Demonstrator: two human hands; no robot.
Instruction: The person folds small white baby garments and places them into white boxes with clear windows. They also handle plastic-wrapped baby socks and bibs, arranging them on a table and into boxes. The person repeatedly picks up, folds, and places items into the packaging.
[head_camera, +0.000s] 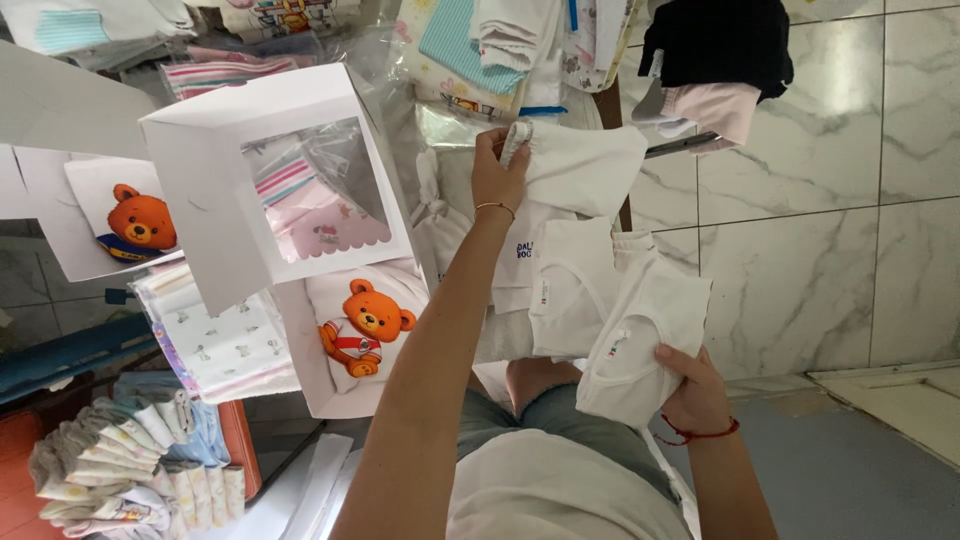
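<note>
Head view: a white garment (580, 165) is being pinched at upper centre by the left hand (497, 172); a white vest (640, 340) is being gripped at lower right by the right hand (695, 395), fingers clamped.

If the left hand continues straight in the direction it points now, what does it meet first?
Probably the clear plastic bag just beyond the left hand, which already grips a white garment; depth is unclear.
</note>
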